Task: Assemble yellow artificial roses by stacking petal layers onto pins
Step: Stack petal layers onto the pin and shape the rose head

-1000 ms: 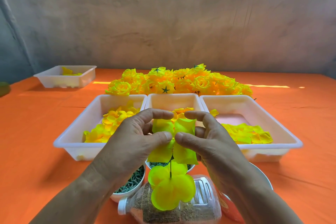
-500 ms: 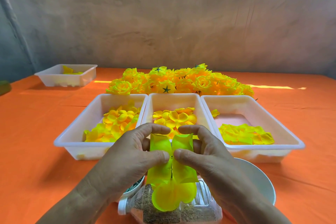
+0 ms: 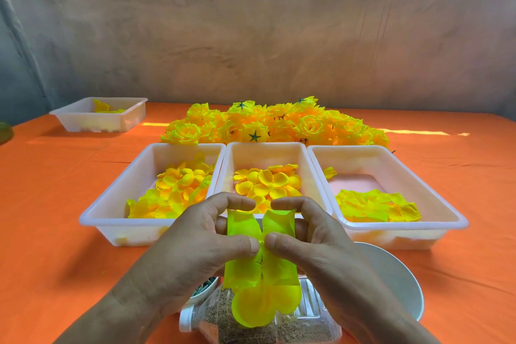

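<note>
Nearest you, bottom edge: a clear plastic bottle [image 3: 220, 324] lies on its side with brown grainy fill, cut off by the frame and half covered by petals. Both your forearms are cropped at the bottom.

Your left hand [image 3: 192, 248] and right hand [image 3: 324, 248] meet over it, each pinching the lime-yellow petal layer [image 3: 279, 269] between thumb and forefinger, thumb tips almost touching at its centre. The other fingers are hidden behind the layer. A thin dark line runs down the middle slit; can't tell if it's the pin. Just below hangs a rounder petal layer [image 3: 262, 310], overlapped by the top one; how it is held is hidden.

Your left wrist hides most of a small bowl of green pins [image 3: 203, 289]. Your right hand blocks part of a white bowl [image 3: 396, 285]; its contents can't be seen.

Beyond, three white trays stand side by side on the orange cloth [image 3: 42, 232]: left tray [image 3: 92, 218] with small yellow petals, middle tray [image 3: 265, 153] with rounded ones, its near rim hidden by your fingers, and right tray [image 3: 458, 220] with lime flat ones.

Behind them is a pile of finished roses [image 3: 279, 126], a few green star backs showing. Far left, a fourth tray [image 3: 122, 120] holds a few petals. A green object at the left edge is cut off and unidentifiable.
</note>
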`<action>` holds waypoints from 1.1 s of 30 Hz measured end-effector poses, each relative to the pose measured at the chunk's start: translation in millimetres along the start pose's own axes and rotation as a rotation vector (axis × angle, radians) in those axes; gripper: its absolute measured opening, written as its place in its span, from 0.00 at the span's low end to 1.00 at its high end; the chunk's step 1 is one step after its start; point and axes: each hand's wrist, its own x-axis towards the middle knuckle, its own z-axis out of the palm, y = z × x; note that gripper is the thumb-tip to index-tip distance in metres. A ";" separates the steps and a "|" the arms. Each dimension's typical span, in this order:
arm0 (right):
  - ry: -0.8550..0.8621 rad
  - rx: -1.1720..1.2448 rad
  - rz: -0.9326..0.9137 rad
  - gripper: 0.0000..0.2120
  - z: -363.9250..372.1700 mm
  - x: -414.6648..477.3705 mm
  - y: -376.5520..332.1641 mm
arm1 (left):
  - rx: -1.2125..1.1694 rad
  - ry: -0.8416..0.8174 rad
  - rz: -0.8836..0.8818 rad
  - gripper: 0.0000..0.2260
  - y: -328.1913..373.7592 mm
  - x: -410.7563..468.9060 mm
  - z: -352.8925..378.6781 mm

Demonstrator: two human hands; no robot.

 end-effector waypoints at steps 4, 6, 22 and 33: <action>-0.002 0.004 -0.017 0.19 -1.0 -0.6 0.9 | -0.025 0.010 0.005 0.21 -1.8 0.7 0.1; -0.009 0.002 -0.019 0.19 -1.8 -0.5 1.8 | -0.019 0.007 0.009 0.21 -2.3 0.4 0.4; 0.028 -0.251 0.052 0.16 -4.9 -1.3 13.5 | 0.059 -0.066 -0.084 0.24 -13.4 11.1 1.2; 0.039 -0.524 0.016 0.14 -6.2 -6.2 20.4 | 0.339 -0.049 -0.084 0.24 -24.3 26.5 1.9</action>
